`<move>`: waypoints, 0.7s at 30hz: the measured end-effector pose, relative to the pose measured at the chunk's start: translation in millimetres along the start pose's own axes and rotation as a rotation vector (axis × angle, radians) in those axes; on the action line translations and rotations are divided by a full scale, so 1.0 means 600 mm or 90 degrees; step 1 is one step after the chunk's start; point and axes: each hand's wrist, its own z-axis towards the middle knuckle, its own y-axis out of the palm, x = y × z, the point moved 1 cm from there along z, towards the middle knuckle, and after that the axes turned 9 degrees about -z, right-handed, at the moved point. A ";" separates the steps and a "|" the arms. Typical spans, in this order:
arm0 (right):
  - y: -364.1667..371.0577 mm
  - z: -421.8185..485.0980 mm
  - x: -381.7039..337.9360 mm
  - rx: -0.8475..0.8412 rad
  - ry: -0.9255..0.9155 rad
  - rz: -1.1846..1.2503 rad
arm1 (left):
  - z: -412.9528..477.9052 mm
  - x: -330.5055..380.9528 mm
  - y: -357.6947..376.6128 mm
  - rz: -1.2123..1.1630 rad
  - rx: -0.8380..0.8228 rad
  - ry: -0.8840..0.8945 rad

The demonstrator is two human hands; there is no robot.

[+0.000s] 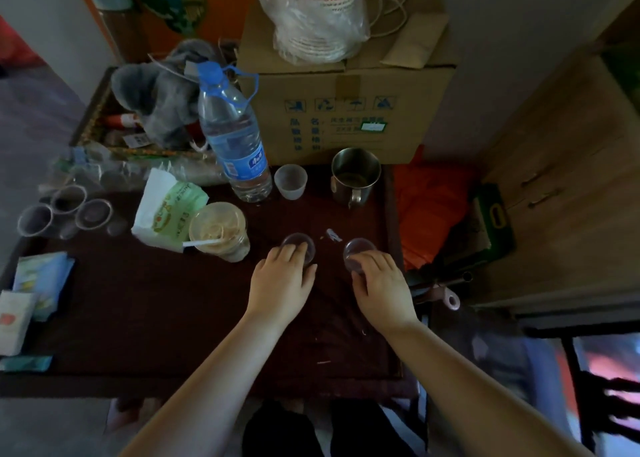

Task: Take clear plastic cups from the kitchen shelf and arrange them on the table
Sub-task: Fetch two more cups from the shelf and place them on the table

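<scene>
Two clear plastic cups stand side by side on the dark brown table (pixel 138 318). My left hand (pixel 282 280) grips the left cup (pixel 298 242) from the near side, fingers curled over its rim. My right hand (pixel 379 283) holds the right cup (pixel 356 249) the same way. Three more clear cups (pixel 65 211) sit grouped at the table's far left. A frosted plastic cup (pixel 290 180) stands upright farther back, next to the water bottle.
A large water bottle (pixel 235 134), a steel mug (pixel 353 176), a drink cup with a straw (pixel 220 231) and a tissue pack (pixel 168 207) crowd the back. A cardboard box (pixel 346 110) stands behind. Packets (pixel 41 280) lie at the left edge.
</scene>
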 end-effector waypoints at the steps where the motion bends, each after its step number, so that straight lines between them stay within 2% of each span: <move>1: -0.010 -0.005 -0.010 0.021 0.014 0.005 | -0.003 0.003 -0.012 -0.015 0.005 0.020; 5: -0.052 -0.042 -0.063 0.147 0.108 0.033 | -0.021 0.015 -0.070 -0.076 0.021 0.126; 11: -0.139 -0.134 -0.137 0.335 0.237 0.029 | -0.070 0.059 -0.149 -0.071 -0.009 0.267; 14: -0.202 -0.201 -0.154 0.434 0.289 0.036 | -0.106 0.129 -0.186 -0.074 -0.032 0.370; 21: -0.361 -0.432 -0.185 0.549 0.414 -0.103 | -0.249 0.321 -0.266 -0.112 -0.040 0.621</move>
